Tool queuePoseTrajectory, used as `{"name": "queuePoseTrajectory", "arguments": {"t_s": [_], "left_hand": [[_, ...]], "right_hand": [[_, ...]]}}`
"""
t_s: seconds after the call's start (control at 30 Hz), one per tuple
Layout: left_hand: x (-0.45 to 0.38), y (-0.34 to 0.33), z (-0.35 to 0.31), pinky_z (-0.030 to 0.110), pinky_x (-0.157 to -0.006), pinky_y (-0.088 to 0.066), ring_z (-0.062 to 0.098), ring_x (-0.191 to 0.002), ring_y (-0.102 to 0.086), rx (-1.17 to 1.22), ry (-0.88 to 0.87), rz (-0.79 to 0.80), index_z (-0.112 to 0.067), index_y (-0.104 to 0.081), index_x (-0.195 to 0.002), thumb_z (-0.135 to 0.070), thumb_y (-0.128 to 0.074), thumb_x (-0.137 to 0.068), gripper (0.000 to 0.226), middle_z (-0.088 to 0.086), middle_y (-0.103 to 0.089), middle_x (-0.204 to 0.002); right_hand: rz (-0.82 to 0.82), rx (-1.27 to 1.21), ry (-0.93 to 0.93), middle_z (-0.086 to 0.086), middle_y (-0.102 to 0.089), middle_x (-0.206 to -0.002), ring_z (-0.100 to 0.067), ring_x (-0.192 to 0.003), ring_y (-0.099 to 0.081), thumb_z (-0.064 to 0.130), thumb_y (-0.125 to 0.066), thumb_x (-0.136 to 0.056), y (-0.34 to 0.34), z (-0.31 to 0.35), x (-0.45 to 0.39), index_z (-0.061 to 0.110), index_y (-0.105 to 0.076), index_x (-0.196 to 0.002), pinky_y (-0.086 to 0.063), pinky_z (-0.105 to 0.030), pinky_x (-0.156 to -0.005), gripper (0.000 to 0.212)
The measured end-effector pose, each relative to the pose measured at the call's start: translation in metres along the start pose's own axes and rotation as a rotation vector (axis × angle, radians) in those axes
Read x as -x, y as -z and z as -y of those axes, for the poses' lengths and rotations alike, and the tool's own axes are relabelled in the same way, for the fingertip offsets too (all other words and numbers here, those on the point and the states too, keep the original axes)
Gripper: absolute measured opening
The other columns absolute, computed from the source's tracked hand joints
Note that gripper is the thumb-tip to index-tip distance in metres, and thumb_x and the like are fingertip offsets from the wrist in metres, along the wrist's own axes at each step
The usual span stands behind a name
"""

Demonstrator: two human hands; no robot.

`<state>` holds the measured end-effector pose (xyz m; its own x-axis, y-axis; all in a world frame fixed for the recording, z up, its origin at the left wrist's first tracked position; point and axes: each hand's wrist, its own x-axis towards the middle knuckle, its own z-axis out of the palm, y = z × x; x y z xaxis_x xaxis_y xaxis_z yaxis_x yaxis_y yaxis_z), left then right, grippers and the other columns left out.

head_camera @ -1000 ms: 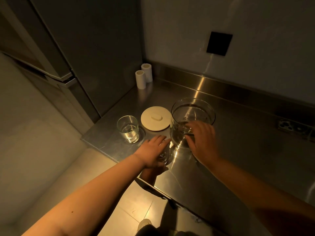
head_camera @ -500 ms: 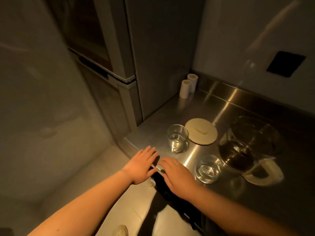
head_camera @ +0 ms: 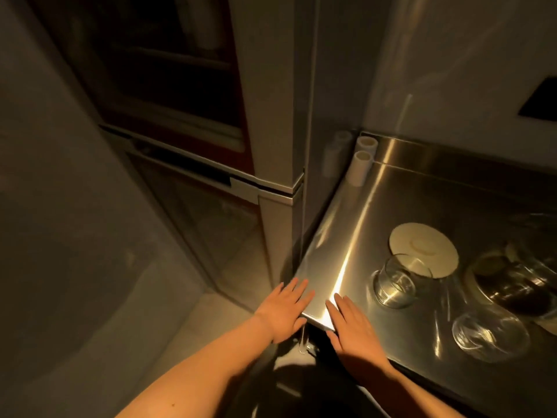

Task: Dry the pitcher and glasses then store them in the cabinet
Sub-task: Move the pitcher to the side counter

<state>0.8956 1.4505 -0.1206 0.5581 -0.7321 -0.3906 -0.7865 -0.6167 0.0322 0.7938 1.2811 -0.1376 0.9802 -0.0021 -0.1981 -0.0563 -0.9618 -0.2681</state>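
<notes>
Two clear glasses stand on the steel counter [head_camera: 391,206]: one [head_camera: 398,282] beside the round cream lid [head_camera: 423,248], the other [head_camera: 489,334] nearer the front edge. The glass pitcher [head_camera: 518,285] sits at the far right, partly cut off by the frame. My left hand [head_camera: 286,310] lies flat over the counter's front left corner, fingers spread, holding nothing. My right hand [head_camera: 352,325] rests flat on the counter just right of it, empty too. Both hands are well left of the glasses.
A tall cabinet [head_camera: 187,95] with a dark glass door stands left of the counter, a lower door [head_camera: 205,236] beneath it. Two white cylinders [head_camera: 360,165] stand in the back corner. A dark wall plate [head_camera: 539,101] is at the right. Floor lies below left.
My hands left the pitcher and the near glass and moved to the counter's left corner. The view swung left toward the cabinet, pushing the glassware to the right edge.
</notes>
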Motion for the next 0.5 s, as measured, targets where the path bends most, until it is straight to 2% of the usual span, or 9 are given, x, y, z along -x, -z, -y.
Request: {"name": "queuePoseTrajectory", "arguments": {"t_s": [0.13,0.23,0.4,0.5], "left_hand": [[-0.020,0.000,0.021,0.040,-0.116,0.004,0.021,-0.145,0.012,-0.030,-0.161,-0.036,-0.022,0.003,-0.151,-0.049,-0.027,-0.099,0.066,0.004,0.012,-0.158],[-0.026,0.000,0.036,0.040,-0.116,0.003,0.020,-0.145,0.011,-0.053,-0.252,-0.036,-0.024,0.002,-0.151,-0.054,-0.028,-0.098,0.068,0.003,0.010,-0.158],[-0.024,0.012,0.052,0.042,-0.117,0.000,0.021,-0.145,0.008,-0.140,-0.357,-0.017,-0.021,0.002,-0.151,-0.046,-0.030,-0.100,0.065,0.004,0.007,-0.159],[-0.013,0.024,0.082,0.042,-0.117,-0.001,0.021,-0.145,0.007,-0.126,-0.374,-0.072,-0.020,0.000,-0.151,-0.044,-0.033,-0.099,0.066,0.004,0.005,-0.159]], "right_hand": [[0.003,0.066,-0.014,-0.002,0.003,-0.158,-0.020,-0.144,0.003,0.052,-0.024,-0.097,-0.004,-0.001,-0.017,0.023,-0.005,-0.149,0.000,-0.032,-0.114,0.063],[-0.082,0.059,-0.044,-0.001,-0.009,-0.156,-0.022,-0.144,-0.009,0.054,-0.029,-0.095,-0.012,0.003,-0.015,0.024,-0.015,-0.149,-0.006,-0.032,-0.113,0.063],[-0.148,0.037,-0.144,0.004,-0.010,-0.156,-0.018,-0.144,-0.010,0.053,-0.032,-0.095,-0.011,0.024,-0.005,0.027,-0.018,-0.148,-0.001,-0.029,-0.111,0.061],[-0.215,0.033,-0.206,0.001,-0.015,-0.156,-0.016,-0.142,-0.015,0.052,-0.037,-0.093,0.002,0.059,-0.015,0.023,-0.021,-0.148,-0.007,-0.026,-0.112,0.064]]}}
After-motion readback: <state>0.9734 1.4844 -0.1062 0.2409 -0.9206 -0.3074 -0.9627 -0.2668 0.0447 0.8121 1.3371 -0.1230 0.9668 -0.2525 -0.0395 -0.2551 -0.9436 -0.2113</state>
